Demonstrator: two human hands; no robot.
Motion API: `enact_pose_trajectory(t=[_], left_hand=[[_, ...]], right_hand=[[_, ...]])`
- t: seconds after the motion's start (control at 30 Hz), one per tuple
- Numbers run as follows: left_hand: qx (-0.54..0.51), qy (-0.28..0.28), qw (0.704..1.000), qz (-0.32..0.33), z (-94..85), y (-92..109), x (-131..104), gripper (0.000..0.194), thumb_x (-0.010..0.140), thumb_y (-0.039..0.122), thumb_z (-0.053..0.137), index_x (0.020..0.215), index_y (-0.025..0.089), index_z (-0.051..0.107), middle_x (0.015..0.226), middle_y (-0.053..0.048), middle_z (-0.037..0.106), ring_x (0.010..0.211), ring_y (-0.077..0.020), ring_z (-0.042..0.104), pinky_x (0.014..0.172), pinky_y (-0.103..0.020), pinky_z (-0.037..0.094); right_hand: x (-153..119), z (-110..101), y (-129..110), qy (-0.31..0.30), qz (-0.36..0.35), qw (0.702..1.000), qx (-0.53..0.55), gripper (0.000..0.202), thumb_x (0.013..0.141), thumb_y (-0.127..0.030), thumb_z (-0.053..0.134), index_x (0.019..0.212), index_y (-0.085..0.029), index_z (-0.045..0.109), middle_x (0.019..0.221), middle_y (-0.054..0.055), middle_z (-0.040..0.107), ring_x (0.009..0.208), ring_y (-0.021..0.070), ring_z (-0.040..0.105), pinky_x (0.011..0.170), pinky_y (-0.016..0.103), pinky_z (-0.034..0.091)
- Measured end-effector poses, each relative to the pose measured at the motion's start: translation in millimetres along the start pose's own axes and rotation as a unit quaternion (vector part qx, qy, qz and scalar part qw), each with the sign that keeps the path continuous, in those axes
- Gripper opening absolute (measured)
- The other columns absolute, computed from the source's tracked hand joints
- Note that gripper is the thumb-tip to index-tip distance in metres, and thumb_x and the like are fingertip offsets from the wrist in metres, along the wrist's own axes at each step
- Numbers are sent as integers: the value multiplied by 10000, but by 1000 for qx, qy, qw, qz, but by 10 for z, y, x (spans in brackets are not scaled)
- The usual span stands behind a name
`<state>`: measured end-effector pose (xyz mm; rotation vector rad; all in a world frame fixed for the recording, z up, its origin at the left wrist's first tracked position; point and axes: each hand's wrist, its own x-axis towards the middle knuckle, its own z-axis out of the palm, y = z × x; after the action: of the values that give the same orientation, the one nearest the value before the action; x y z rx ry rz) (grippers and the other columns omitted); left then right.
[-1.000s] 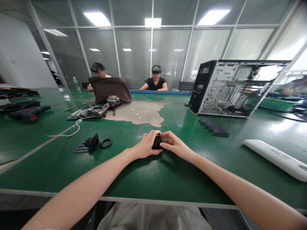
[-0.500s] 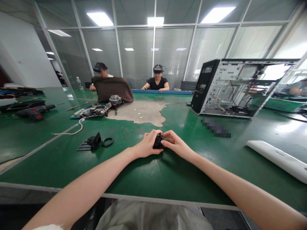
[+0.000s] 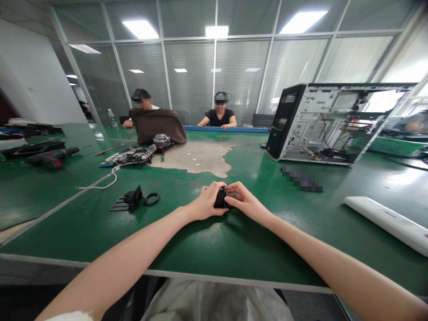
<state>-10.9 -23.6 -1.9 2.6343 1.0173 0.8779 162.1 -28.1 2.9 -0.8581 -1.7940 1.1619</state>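
While my forearms extend from the lower corners of the frame, both hands meet just below the centre around a small black part (image 3: 220,199). My left hand (image 3: 206,203) holds the part from its left side, with the fingers curled over the top and the thumb beneath. My right hand (image 3: 246,203) holds the right side of the part, with the thumb and fingertips drawn to a narrow grip. My fingers cover much of that side, so its exact shape cannot be confirmed.

A black bracket (image 3: 134,197) lies left of centre on the green table (image 3: 267,263), with a black ring (image 3: 151,199) just beside it. A circuit board (image 3: 127,157) is located above the bracket, near a white cable (image 3: 100,187). A drill (image 3: 55,157) lies at the left of the frame. An open computer case (image 3: 289,118) stands at the upper right, and a white cover (image 3: 384,218) lies below it, near the right edge. Two people sit across the table, at the upper left and upper centre.
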Motion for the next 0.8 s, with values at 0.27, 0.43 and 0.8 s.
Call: enact_pose_trajectory(t=[0.27,0.43,0.8], left_hand=[[10,0,1000,-2,-8,6,-1,584,683,338,588,1150,218,259,1080,-64,430,994,-213,451,847,-365,317],[9,-4,1000,-2,-16,18,-1,605,677,350,596,1154,217,248,1100,-71,417,1013,-218,440,853,-369,313],[11,-4,1000,-5,-7,-4,0,602,675,338,596,1153,208,255,1099,-76,416,998,-225,449,846,-372,317]], right_hand=[[-38,-28,-31,-50,-16,998,30,268,686,-297,614,851,-211,422,949,2,496,852,135,544,759,302,454],[-13,2,9,-16,-13,1000,-2,188,756,-342,520,840,-210,415,892,-7,501,714,106,545,676,292,464],[-38,-19,-33,-45,-36,998,0,213,727,-275,570,868,-213,423,932,-1,491,865,141,550,766,308,454]])
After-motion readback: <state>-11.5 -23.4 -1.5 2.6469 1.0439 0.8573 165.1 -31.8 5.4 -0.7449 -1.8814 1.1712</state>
